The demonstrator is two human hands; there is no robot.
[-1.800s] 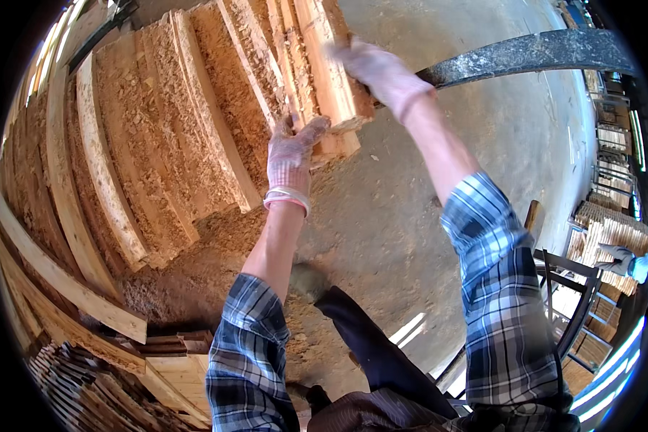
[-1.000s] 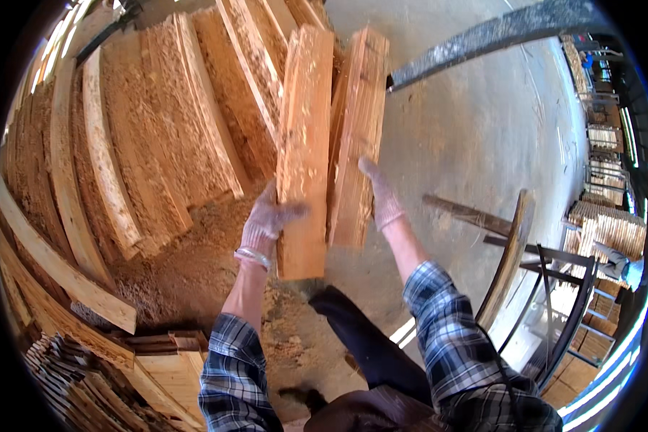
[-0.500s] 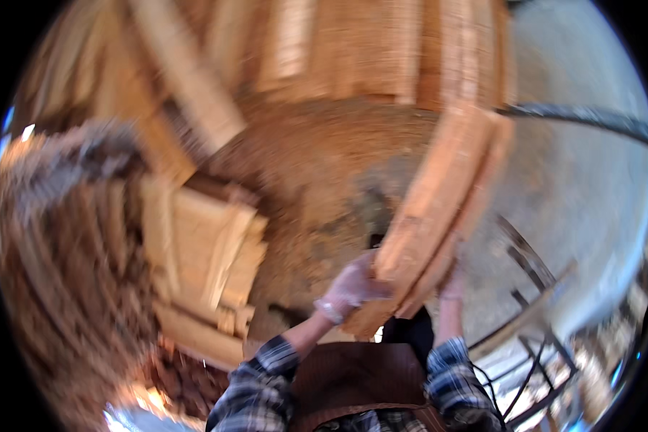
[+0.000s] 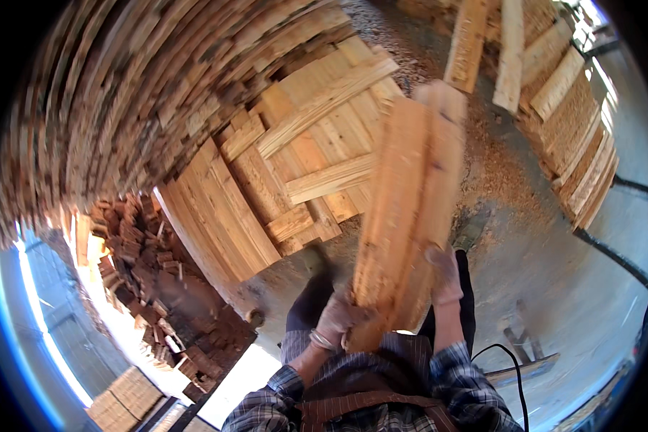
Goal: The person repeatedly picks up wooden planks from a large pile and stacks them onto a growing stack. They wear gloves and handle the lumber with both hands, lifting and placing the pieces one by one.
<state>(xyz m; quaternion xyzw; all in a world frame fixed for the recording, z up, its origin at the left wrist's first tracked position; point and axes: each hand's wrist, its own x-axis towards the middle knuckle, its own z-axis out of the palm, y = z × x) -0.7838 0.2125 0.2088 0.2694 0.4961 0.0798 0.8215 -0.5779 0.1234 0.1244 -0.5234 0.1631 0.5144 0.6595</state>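
Observation:
A bundle of reddish-brown wooden boards (image 4: pixel 398 209) is held lengthwise in front of my body, its far end pointing away from me. My left hand (image 4: pixel 340 317), in a pale work glove, is closed round the near left edge of the bundle. Gripping the right side a bit farther along is my right hand (image 4: pixel 443 275), gloved too. The boards lie side by side, somewhat blurred, and their exact number cannot be made out. Just beyond and to the left lies a low stack of light planks (image 4: pixel 317 144), partly hidden behind the bundle's left edge.
A tall pile of rough boards (image 4: pixel 122 101) fills the far left. Broken wood scraps (image 4: pixel 151 281) lie in a heap at the lower left. More planks (image 4: pixel 576 129) are stacked at the far right, above sawdust-strewn floor (image 4: pixel 504 180). A black cable (image 4: pixel 518 374) loops beside my right arm.
My view and body have turned left, bringing the light plank stack ahead of me. The boards have come along in both hands and now point more nearly straight away from me.

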